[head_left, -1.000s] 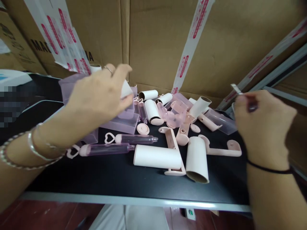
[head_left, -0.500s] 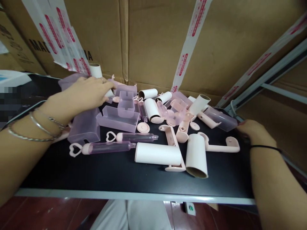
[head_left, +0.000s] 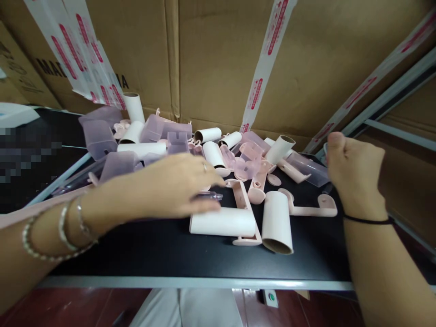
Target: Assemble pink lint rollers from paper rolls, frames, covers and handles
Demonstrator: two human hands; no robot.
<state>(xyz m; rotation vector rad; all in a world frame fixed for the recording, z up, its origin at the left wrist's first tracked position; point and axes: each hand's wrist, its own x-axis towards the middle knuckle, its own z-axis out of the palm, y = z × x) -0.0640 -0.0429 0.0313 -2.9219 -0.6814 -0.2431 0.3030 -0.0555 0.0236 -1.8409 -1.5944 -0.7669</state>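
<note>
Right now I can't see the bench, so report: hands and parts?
Left hand flat over clear pink tube. Right hand curled at table edge, grip unclear. White rolls alongside.

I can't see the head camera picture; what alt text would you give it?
A person's left hand reaches over a clear pink tube on a black table strewn with white rolls, pink handles and translucent purple covers. The right hand is raised at the table's right edge, fingers curled. Taped cardboard boxes stand behind.

Clear pink tube (head_left: 211, 196) mostly hidden under the left hand (head_left: 173, 186); pixelated patch (head_left: 25, 154) at far left.
</note>
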